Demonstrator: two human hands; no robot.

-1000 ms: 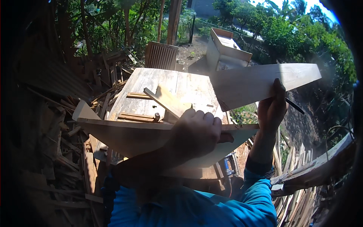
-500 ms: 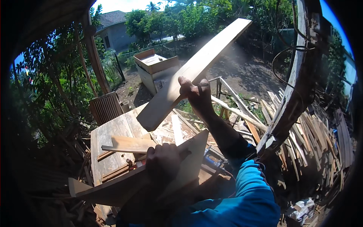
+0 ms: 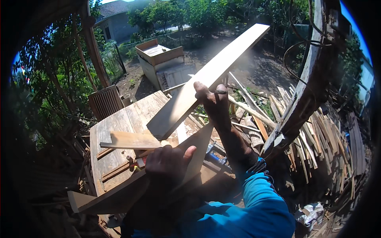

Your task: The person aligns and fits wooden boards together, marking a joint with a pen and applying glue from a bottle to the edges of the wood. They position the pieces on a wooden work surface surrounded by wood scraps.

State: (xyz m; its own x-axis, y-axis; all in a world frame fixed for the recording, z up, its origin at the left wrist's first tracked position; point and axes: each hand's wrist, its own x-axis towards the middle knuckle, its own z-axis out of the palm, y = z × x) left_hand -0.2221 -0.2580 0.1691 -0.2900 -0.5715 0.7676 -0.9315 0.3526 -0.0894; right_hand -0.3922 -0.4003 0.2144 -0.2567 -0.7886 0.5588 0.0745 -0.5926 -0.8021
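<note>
My right hand [image 3: 216,105] holds a long, pale wooden board [image 3: 226,59] by its right edge, thumb on its upper face. The board slants up and away over the bench, its near end in shadow. My left hand [image 3: 166,160] has its fingers curled over a second wooden board [image 3: 115,198], which lies tilted close to my body; the thumb sticks up. My left palm is hidden. Just beyond that hand, a short light board [image 3: 133,139] lies on the wooden workbench [image 3: 113,119]. A blue and silver tool [image 3: 217,159], partly covered, sits to the right.
A wooden post [image 3: 295,107] with a hanging cable rises at the right. Behind it spreads a heap of wood strips [image 3: 317,146]. An open-topped box [image 3: 149,67] stands beyond the bench, and a slatted panel [image 3: 105,103] leans at its far left.
My left thumb has lifted off the lower board. The long board in my right hand has shifted slightly right, and the view has tilted a little.
</note>
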